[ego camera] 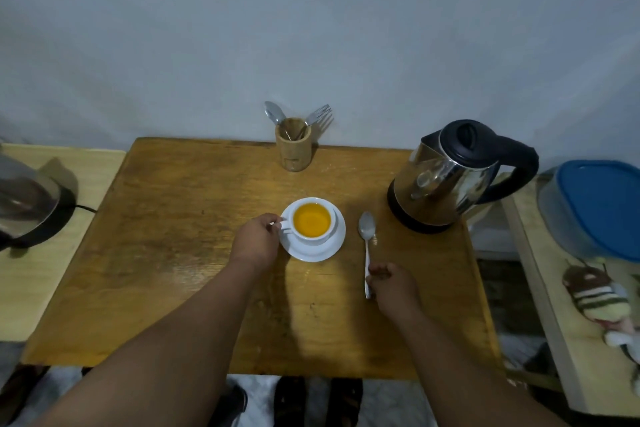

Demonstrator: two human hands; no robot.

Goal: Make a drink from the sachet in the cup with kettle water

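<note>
A white cup (311, 220) full of orange-yellow drink stands on a white saucer (313, 250) in the middle of the wooden table (173, 253). My left hand (258, 239) pinches the cup's handle on its left side. A metal spoon (367, 246) lies flat on the table to the right of the saucer, bowl pointing away from me. My right hand (391, 283) has its fingers closed on the lower part of the spoon's handle. A steel kettle (446, 177) with black lid and handle sits on its base at the back right. No sachet is visible.
A wooden holder (293, 146) with a spoon and fork stands at the table's back edge by the wall. A second appliance (27, 205) sits on a side table left. A blue-lidded container (595, 205) and a knitted toy (599, 302) rest on a shelf right.
</note>
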